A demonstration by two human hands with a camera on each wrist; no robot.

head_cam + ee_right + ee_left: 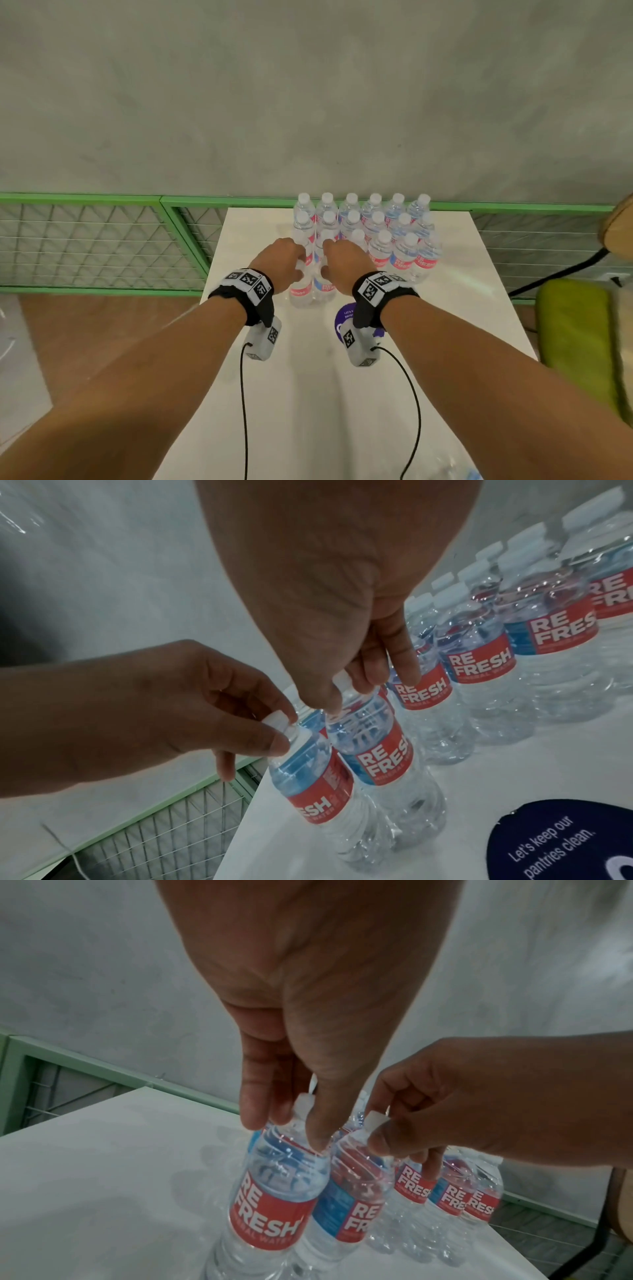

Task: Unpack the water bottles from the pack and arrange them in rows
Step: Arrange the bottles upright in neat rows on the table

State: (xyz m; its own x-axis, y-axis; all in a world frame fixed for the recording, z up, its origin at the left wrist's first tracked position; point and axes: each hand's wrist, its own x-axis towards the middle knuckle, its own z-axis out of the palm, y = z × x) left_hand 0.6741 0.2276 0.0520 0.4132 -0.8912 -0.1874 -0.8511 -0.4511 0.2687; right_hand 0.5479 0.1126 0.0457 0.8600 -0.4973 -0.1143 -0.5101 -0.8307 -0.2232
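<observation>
Here clear bottles [373,222], white-capped and red-labelled, stand upright in rows.

From my feed I see a white rectangular table [479,291] running away from me toward a grey, mottled concrete-looking wall [308,102] that fills the far half of the view under flat, even light. A low green-framed wire mesh fence [102,246] runs along the foot of that wall to the left and right of the table, and brown wood-look flooring [85,325] shows at the near left. On the right I make out a lime-green cushioned seat [575,329], a black cable [561,272] trailing toward it, and a tan rounded wooden edge [620,226] at the frame border.
</observation>
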